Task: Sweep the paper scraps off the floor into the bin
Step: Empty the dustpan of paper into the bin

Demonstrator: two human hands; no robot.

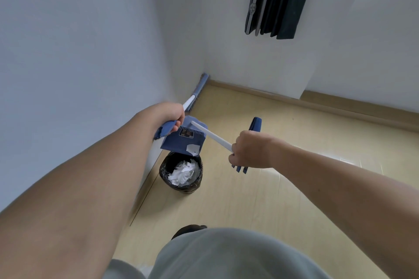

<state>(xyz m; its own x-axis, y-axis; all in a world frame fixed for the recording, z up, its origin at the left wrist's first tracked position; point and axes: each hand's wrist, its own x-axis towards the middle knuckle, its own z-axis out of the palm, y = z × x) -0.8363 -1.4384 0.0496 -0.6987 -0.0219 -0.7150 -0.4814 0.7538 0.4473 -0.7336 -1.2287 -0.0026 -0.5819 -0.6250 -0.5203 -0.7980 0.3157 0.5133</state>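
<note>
Gripping the broom handle, the left hand hides part of it; the right hand clenches the dustpan handle. One scrap clings to the tilted pan above the bin, where crumpled paper lies.

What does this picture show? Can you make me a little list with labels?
left hand: left hand grips the blue-and-white broom handle
right hand: right hand grips the white dustpan handle
dustpan: blue plastic dustpan tilted over the bin, one white paper scrap at its lip
bin: round black-bagged bin on the floor by the wall, white crumpled paper inside
floor: pale wood floor
</note>
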